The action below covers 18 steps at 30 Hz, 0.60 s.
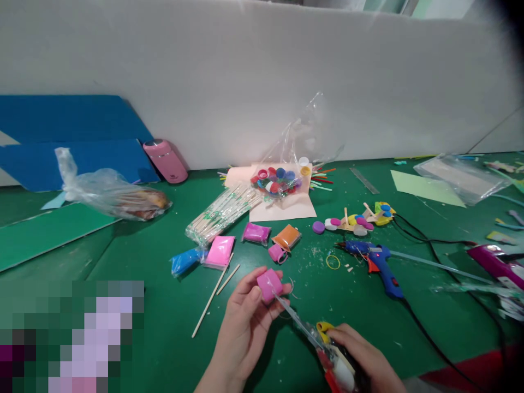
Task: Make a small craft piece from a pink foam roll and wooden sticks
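Note:
My left hand (249, 314) is closed, holding a small pink block (269, 285) between thumb and fingers. At the lower right, my right hand (360, 349) is wrapped round a blade-like grey tool (301, 322) with yellow, red and white parts near the grip. The narrow tip of this tool meets the pink block. My fingers partly hide the grip, so its exact kind is unclear. Just beyond my hands lie a small pink ring-shaped piece (278, 254) and packets in orange (286, 237), purple (256, 233), pink (220, 251) and blue (186, 262).
Two thin wooden sticks (213, 297) lie left of my hands. To the right rests a blue glue gun (379, 262) with a cord. Behind it is a stick-and-cap craft piece (356, 221). Farther back are bagged bottle caps (278, 183), bagged sticks (223, 210) and a pink bottle (166, 161).

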Each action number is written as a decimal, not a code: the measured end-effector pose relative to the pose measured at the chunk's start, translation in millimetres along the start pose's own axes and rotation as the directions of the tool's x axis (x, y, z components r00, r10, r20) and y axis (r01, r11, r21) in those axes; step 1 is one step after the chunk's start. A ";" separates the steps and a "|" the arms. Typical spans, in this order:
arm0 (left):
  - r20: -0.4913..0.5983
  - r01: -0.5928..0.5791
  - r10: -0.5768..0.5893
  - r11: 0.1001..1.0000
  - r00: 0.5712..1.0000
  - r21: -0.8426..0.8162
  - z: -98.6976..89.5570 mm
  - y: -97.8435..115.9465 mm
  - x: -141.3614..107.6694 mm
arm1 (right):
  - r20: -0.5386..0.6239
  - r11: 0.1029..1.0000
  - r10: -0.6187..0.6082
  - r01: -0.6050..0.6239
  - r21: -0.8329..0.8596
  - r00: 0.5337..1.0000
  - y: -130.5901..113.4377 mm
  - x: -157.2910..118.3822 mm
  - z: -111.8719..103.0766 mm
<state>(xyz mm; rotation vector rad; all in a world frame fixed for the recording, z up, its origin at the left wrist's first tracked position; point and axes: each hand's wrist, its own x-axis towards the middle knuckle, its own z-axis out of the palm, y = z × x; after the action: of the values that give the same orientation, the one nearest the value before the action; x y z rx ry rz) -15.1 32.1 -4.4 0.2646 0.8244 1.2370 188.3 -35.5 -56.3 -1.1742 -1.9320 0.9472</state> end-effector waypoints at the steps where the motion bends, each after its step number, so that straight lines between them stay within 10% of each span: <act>1: -0.019 0.000 0.000 1.000 1.000 0.006 1.7 0.3 -0.6 | -0.011 1.000 0.003 -0.003 0.008 1.000 -0.1 -0.7 1.3; 18: -0.072 0.014 -0.013 1.000 0.997 0.012 9.5 -1.9 -7.0 | -0.008 0.972 0.182 -0.181 -0.149 0.983 -19.2 1.1 4.0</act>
<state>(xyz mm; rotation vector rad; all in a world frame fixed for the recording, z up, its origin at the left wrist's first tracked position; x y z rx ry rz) -7.8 27.5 4.0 0.2255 0.8951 1.2347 176.4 -41.7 -42.0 -1.4561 -1.9523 0.9119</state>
